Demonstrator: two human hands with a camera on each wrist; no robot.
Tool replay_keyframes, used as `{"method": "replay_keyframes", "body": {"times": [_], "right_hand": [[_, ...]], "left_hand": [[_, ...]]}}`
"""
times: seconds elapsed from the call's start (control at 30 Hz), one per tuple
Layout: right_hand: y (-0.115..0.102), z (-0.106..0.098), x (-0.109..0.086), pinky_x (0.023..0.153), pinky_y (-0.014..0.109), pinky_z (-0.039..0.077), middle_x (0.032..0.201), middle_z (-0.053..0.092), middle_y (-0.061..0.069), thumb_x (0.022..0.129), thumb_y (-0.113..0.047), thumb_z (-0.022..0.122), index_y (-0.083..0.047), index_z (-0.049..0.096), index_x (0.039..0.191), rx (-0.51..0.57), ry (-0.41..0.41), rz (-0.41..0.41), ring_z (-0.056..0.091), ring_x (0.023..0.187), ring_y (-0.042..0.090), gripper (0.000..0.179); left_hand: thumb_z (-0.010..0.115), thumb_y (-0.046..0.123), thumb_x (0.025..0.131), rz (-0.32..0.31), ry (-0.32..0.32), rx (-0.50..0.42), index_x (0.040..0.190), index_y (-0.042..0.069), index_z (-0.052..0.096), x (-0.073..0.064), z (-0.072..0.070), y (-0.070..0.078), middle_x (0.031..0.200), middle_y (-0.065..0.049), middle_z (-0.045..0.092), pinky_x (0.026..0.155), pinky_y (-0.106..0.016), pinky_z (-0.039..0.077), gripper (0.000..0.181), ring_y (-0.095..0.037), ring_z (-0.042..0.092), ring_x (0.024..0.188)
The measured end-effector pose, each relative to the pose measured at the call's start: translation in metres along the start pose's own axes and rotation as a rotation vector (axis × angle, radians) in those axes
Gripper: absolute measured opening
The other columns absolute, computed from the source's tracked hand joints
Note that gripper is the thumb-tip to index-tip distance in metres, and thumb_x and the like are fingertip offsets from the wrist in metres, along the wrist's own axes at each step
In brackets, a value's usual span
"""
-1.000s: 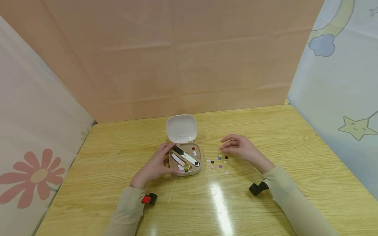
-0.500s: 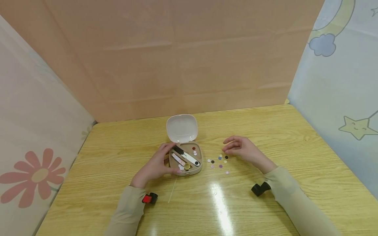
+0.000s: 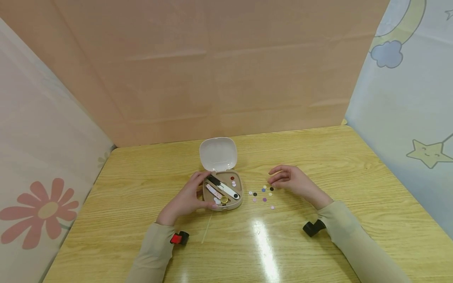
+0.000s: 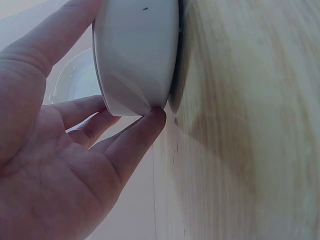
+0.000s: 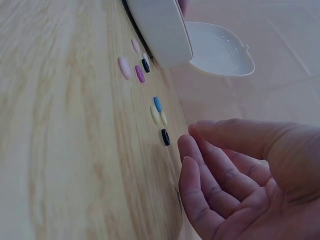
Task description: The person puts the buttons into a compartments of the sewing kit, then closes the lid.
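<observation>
My left hand (image 3: 185,198) grips the left side of an open sewing box (image 3: 240,196), thumb at the front and fingers toward the back. In the left wrist view its fingertips press the box wall (image 4: 137,60). Inside lie a white-and-black folding tool (image 3: 226,189), a rolled tape strip (image 3: 214,191), a gold ring (image 3: 224,200), a red button (image 3: 232,178) and pale buttons (image 3: 234,183). My right hand (image 3: 291,182) hovers just right of several loose buttons, fingers loosely bent, nothing visible in them. Nearest to it is a black button (image 5: 165,137), beside a blue button (image 5: 157,104).
The box's white lid (image 3: 218,154) stands raised at the back. More buttons, including a purple button (image 3: 264,199) and a pink button (image 3: 272,207), are scattered on the wooden table (image 3: 301,255). A thin pale stick (image 3: 206,230) lies before the box.
My right hand has drifted slightly to the right and nearer to me. The left hand, the box and the buttons stay put.
</observation>
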State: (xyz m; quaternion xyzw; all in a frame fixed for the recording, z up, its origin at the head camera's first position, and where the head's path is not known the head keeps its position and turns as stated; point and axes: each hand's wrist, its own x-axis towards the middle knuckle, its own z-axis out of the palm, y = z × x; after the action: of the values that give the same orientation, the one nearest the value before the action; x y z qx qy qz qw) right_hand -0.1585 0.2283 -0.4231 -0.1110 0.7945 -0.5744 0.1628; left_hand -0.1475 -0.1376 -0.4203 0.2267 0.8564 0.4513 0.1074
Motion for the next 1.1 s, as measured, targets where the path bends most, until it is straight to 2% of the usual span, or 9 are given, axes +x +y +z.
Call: {"method": "replay_keyframes", "body": {"times": [0.1,0.2,0.23,0.33,0.4,0.57,0.83,1.1], "right_hand": [[0.001,0.000,0.000,0.081,0.032,0.055,0.108,0.065,0.023,0.090,0.005,0.062,0.010,0.049,0.125,-0.006,-0.011,-0.002,0.064,0.099,0.032,0.038],[0.003,0.000,0.000,0.080,0.030,0.055,0.108,0.064,0.023,0.090,0.006,0.061,0.011,0.049,0.125,0.000,-0.020,-0.005,0.063,0.099,0.033,0.038],[0.004,-0.001,0.000,0.080,0.030,0.055,0.108,0.064,0.023,0.089,0.006,0.061,0.011,0.049,0.125,0.002,-0.022,-0.006,0.063,0.099,0.033,0.038],[0.006,-0.001,0.001,0.080,0.030,0.055,0.107,0.065,0.023,0.089,0.006,0.062,0.011,0.050,0.124,0.000,-0.024,-0.008,0.064,0.098,0.033,0.037],[0.007,-0.001,0.001,0.080,0.029,0.055,0.106,0.065,0.022,0.089,0.006,0.063,0.010,0.051,0.123,0.000,-0.026,-0.006,0.064,0.098,0.032,0.037],[0.008,-0.001,0.002,0.080,0.029,0.055,0.106,0.065,0.022,0.088,0.006,0.063,0.011,0.051,0.122,0.006,-0.029,-0.005,0.064,0.098,0.032,0.036],[0.008,0.000,0.002,0.079,0.028,0.055,0.103,0.067,0.020,0.087,0.006,0.064,0.010,0.053,0.120,-0.037,-0.031,-0.028,0.064,0.096,0.031,0.035],[0.007,0.002,0.002,0.077,0.029,0.055,0.101,0.067,0.018,0.087,0.007,0.064,0.008,0.054,0.119,-0.087,-0.011,-0.032,0.065,0.094,0.029,0.034]], "left_hand": [[0.088,0.020,0.068,-0.002,-0.004,-0.015,0.148,0.010,0.033,-0.004,-0.003,0.016,0.134,-0.010,0.039,0.103,-0.052,0.038,0.098,-0.033,0.036,0.130],[0.087,0.014,0.068,-0.006,-0.005,-0.025,0.148,0.007,0.033,-0.005,-0.002,0.018,0.135,-0.015,0.039,0.104,-0.055,0.036,0.097,-0.036,0.035,0.131],[0.087,0.014,0.068,-0.011,-0.007,-0.020,0.148,0.007,0.032,-0.005,-0.002,0.018,0.135,-0.015,0.039,0.103,-0.055,0.037,0.097,-0.036,0.035,0.131],[0.088,0.023,0.067,-0.008,-0.003,-0.006,0.149,0.014,0.033,-0.001,0.000,0.002,0.134,-0.008,0.039,0.103,-0.052,0.039,0.099,-0.032,0.036,0.131],[0.088,0.028,0.066,-0.004,-0.003,0.000,0.149,0.016,0.033,-0.001,0.000,0.000,0.134,-0.004,0.039,0.103,-0.050,0.040,0.100,-0.029,0.037,0.130],[0.088,0.033,0.066,-0.009,-0.007,0.007,0.149,0.019,0.033,0.000,-0.001,-0.002,0.133,0.001,0.039,0.103,-0.046,0.041,0.101,-0.025,0.037,0.130],[0.088,0.029,0.066,-0.028,-0.018,-0.017,0.150,0.021,0.032,0.001,0.000,-0.002,0.132,0.003,0.038,0.101,-0.040,0.043,0.101,-0.022,0.036,0.130],[0.088,0.028,0.066,-0.007,-0.011,-0.037,0.149,0.016,0.032,0.000,0.000,-0.001,0.134,0.000,0.038,0.100,-0.043,0.044,0.101,-0.027,0.036,0.131]]}}
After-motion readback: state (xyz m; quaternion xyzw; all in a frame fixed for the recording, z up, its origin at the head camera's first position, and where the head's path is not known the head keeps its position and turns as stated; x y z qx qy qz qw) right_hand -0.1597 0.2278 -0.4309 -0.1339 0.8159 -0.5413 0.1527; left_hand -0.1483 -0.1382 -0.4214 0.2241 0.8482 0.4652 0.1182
